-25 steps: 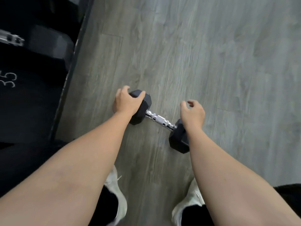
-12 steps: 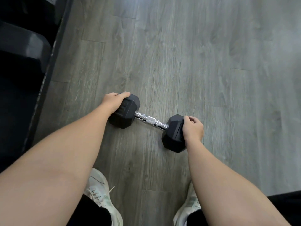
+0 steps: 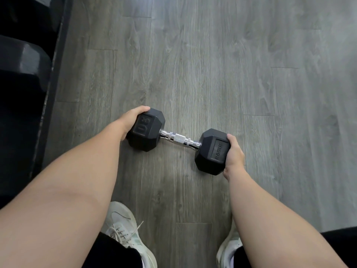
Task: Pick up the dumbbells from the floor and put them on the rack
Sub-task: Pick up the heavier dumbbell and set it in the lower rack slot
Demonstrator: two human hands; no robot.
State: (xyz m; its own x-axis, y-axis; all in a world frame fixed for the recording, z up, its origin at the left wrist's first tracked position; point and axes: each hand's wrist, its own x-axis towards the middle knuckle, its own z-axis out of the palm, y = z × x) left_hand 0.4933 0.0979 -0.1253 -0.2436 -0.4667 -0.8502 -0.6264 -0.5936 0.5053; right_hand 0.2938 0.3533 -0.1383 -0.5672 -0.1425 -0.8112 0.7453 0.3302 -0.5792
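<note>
A person grips a black hex dumbbell by both ends above a grey plank floor. The left hand cups the head stamped 30 at nine o'clock; the right hand wraps the head at three o'clock. The chrome handle lies bare between them. A dark rack edges ten o'clock.

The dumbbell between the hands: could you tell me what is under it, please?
Grey wood floor lies under the dumbbell. Each hand, left and right, covers an outer end, so contact with the floor cannot be seen.
</note>
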